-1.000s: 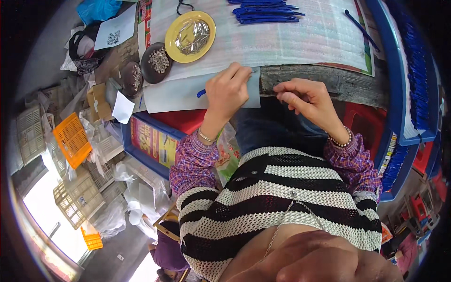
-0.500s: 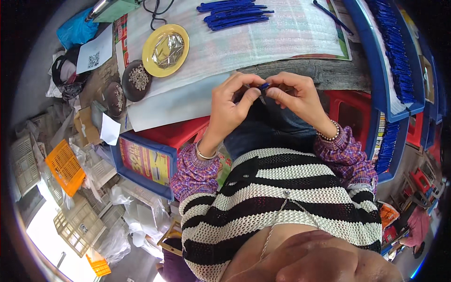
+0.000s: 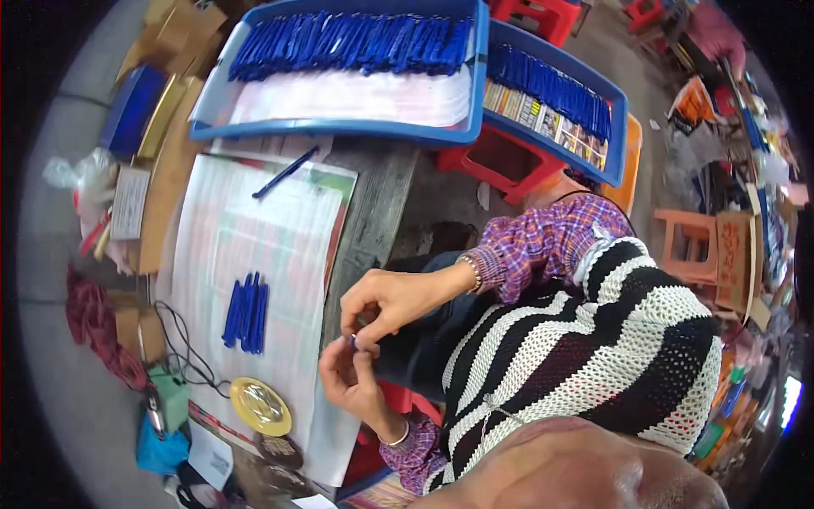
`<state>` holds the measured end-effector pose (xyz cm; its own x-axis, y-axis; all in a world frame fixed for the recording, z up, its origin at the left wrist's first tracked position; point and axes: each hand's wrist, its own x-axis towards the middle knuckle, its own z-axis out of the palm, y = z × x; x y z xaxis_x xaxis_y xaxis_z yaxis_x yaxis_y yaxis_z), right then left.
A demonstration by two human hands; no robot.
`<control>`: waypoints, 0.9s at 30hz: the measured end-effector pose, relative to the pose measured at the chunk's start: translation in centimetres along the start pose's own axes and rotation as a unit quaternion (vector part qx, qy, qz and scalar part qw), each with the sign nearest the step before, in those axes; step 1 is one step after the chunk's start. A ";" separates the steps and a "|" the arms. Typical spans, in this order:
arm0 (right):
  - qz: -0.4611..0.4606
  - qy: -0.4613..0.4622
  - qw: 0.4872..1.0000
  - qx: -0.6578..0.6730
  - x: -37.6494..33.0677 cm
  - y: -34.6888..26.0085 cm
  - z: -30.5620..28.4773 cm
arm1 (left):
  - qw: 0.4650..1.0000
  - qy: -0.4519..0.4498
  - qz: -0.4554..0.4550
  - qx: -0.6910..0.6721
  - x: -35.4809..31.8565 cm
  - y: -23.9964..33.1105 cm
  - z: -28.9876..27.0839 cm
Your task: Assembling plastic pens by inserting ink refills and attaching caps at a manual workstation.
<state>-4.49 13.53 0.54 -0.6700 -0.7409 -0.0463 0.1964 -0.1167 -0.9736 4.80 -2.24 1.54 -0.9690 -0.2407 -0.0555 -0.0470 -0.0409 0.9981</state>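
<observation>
Delicately, left hand (image 3: pixel 354 386) and right hand (image 3: pixel 383 303) pinch a small blue piece (image 3: pixel 354 341), mostly hidden, between nearly closed fingertips; a slack pinch could drop it onto the lap (image 3: pixel 415 346) alongside. Left of the grip, a careless reach could scatter the blue sticks (image 3: pixel 247 314).

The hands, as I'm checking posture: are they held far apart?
No, the left hand and right hand are close together, fingertips meeting or nearly so.
</observation>
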 end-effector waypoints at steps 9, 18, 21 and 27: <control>-0.034 0.246 0.957 0.151 -13.8 -8.1 -8.5 | 0.990 -0.138 0.006 0.028 1.3 -0.2 2.7; 0.134 0.649 0.749 0.016 -28.0 0.8 -30.0 | 0.984 -0.150 -0.042 0.088 1.3 -0.2 4.3; 0.198 0.677 0.708 -0.043 -29.3 3.3 -36.2 | 0.980 -0.153 -0.038 0.125 1.5 -0.1 4.3; 0.235 0.659 0.676 -0.230 -30.6 6.2 -43.3 | 0.963 -0.168 0.006 0.210 1.9 0.5 5.8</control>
<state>-13.81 64.14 -13.79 -0.7270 0.6441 -0.2380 0.5683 0.3699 -0.7350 1.54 2.88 2.09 -0.9904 0.0921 -0.1028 -0.0616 0.3718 0.9263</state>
